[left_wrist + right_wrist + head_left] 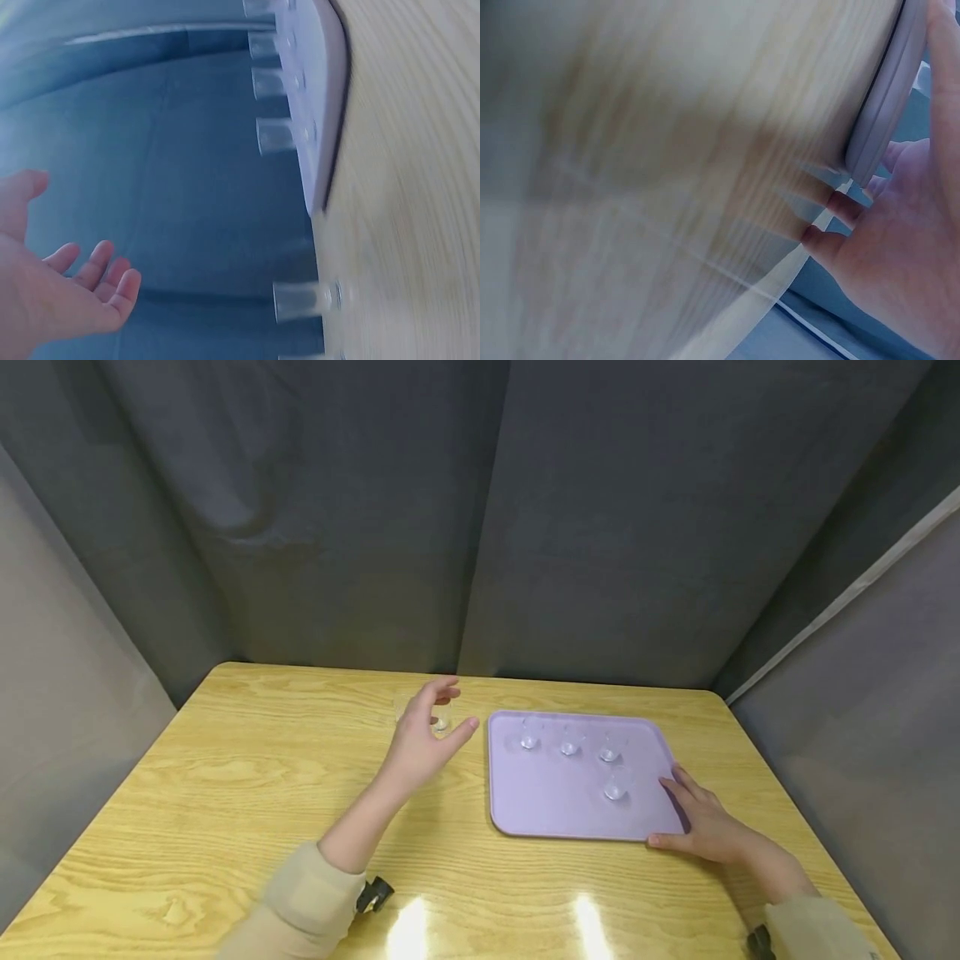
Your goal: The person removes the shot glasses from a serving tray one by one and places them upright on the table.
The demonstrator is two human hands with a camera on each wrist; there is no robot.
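Glass [441, 718] stands just beyond the left hand's [423, 739] open, empty grip, beside the tray [555, 802].

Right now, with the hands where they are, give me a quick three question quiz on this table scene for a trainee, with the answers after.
1. How many small clear glasses stand on the lilac tray?
2. True or false: the right hand rests at the tray's near right corner.
3. Which is the left hand nearest to? A) a glass on the tray, B) the clear glass standing on the wooden table left of the tray, C) the curtain.

Key
1. Four: three in a row at the far side, one nearer.
2. True; its fingers lie on the rim.
3. B; the fingers are spread by it, and whether they touch it cannot be told.
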